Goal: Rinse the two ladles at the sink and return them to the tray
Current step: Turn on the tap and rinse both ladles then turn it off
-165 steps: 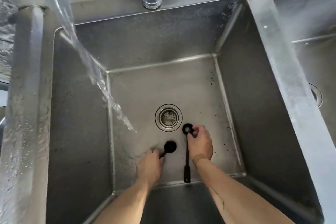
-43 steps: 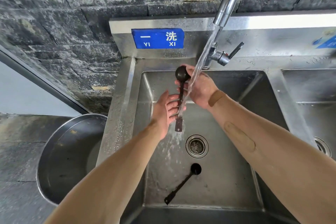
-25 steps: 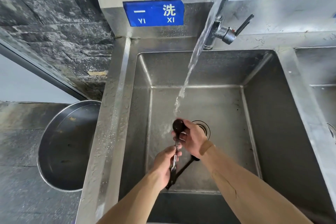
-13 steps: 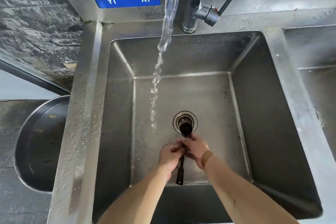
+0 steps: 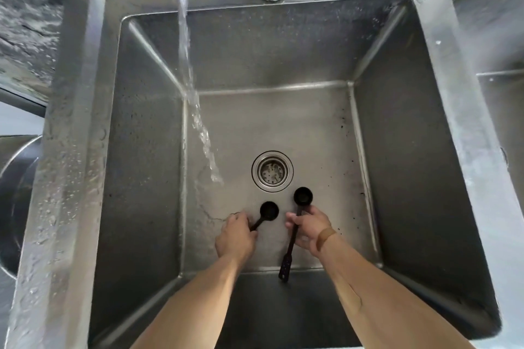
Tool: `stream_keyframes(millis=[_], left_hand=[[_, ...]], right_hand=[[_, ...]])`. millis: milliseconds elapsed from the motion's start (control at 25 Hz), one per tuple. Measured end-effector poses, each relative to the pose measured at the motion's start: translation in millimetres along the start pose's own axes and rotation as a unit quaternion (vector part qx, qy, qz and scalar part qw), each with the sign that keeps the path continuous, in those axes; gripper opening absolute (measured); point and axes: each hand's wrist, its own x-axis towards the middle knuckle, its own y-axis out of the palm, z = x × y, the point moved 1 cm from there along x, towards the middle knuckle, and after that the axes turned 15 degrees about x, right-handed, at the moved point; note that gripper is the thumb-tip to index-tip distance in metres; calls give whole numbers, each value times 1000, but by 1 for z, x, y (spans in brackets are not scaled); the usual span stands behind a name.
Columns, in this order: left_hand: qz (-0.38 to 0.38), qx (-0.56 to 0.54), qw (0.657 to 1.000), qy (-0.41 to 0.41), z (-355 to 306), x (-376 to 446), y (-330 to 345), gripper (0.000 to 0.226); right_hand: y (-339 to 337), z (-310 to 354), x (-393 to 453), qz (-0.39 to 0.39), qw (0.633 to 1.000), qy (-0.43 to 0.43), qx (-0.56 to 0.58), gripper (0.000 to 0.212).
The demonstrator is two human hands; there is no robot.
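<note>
Pretty scuffed steel sink [image 5: 419,150], wet all over, with water [image 5: 185,45] poured down left of the drain [image 5: 272,171]. One black ladle [image 5: 265,215] is gripped by the left hand [image 5: 235,235], fingers wrapped round its handle; the other ladle [image 5: 295,231] is pinched by the right hand [image 5: 310,228]. Both are held low near the sink floor, just in front of the drain. A round metal basin [image 5: 14,207] is parked off to the left.

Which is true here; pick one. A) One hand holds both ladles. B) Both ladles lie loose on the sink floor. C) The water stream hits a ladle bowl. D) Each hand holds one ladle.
D: the left hand grips one ladle, the right hand the other ladle.
</note>
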Motion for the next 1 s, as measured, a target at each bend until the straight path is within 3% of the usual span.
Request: stream_keyframes(millis=[280, 400, 520, 600, 800, 1000], left_hand=[[36, 31, 997, 56, 2, 4, 8, 27], [71, -108, 991, 28, 5, 7, 0, 34], [74, -291, 954, -21, 11, 1, -21, 22], [54, -332, 941, -40, 17, -3, -41, 14], [18, -380, 923, -59, 38, -24, -86, 20], [42, -445, 893, -40, 49, -41, -128, 22]], right_hand=[[-1, -2, 6, 31, 999, -3, -35, 52], [7, -1, -6, 59, 996, -13, -67, 58], [25, 1, -23, 96, 989, -31, -111, 60], [47, 4, -37, 131, 980, -44, -144, 62], [107, 13, -74, 199, 968, -59, -145, 68], [149, 22, -104, 196, 962, -76, -174, 58]])
